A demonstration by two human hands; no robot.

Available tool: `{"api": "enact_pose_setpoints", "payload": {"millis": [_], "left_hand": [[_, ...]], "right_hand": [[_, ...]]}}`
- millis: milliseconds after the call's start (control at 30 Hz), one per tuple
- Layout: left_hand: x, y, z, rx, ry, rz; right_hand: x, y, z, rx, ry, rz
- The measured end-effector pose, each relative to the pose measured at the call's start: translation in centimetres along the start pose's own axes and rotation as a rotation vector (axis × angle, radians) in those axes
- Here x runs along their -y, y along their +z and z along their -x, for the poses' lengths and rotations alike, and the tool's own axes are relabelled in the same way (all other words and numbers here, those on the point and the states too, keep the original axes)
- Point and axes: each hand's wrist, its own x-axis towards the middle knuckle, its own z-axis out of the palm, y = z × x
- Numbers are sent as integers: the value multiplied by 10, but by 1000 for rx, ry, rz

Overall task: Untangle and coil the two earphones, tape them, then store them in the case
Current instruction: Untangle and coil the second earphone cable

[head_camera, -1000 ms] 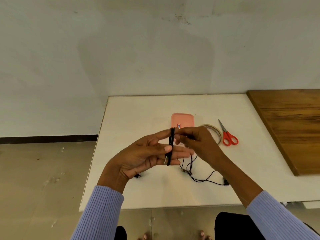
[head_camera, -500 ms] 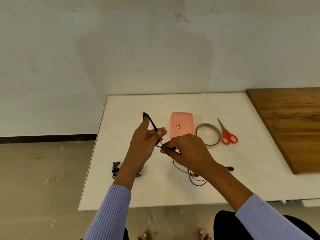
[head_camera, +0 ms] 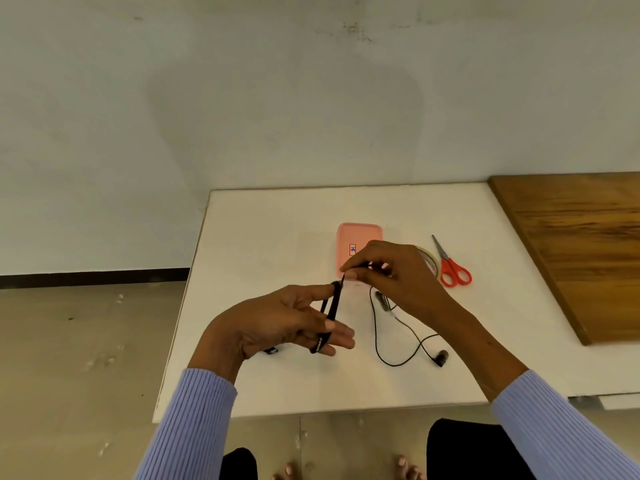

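Observation:
My left hand (head_camera: 284, 323) has a black earphone cable coil (head_camera: 330, 308) looped around its outstretched fingers, and one digit lies across the coil, pinning it. My right hand (head_camera: 394, 275) is raised just to the right and pinches the same cable near the coil's top. The loose end of that cable (head_camera: 398, 341) trails on the white table (head_camera: 263, 237) to an earbud (head_camera: 441, 357). A bit of the second earphone (head_camera: 272, 350) peeks out below my left hand. The pink case (head_camera: 356, 237) lies shut behind my right hand.
A tape roll (head_camera: 429, 259) sits partly hidden behind my right hand. Red-handled scissors (head_camera: 452, 268) lie to its right. A wooden board (head_camera: 581, 251) covers the table's right side. The table's front edge is close to my knees.
My left hand turned from upright back to level, fingers spread with the coil on them. My right hand rose from the table toward the case, drawing the cable up over the coil's top.

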Motion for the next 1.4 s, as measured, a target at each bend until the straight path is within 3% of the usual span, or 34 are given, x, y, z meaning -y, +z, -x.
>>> {"api": "enact_pose_setpoints", "payload": {"millis": [233,600,733,833,1100,1300,1400], "left_hand": [[-1,-2,1,58,70,99],[-2,0,3,209,73,48],[-5,-1,5,230,193,145],[-7,0,5,96,302,330],[-1,-9,-13,-382,430,441],[8,-6,-18,-627,390,-84],[11,-8,-19,-624,304,-269]], "right_hand": [[-5,2,1,-38,58,-48],[3,4,1,-111,62,-72],[4,6,1,-76,130,-156],[8,17,3,-16,194,-244],[22,46,12,178,132,126],[22,38,12,257,44,353],[20,29,9,245,12,341]]}}
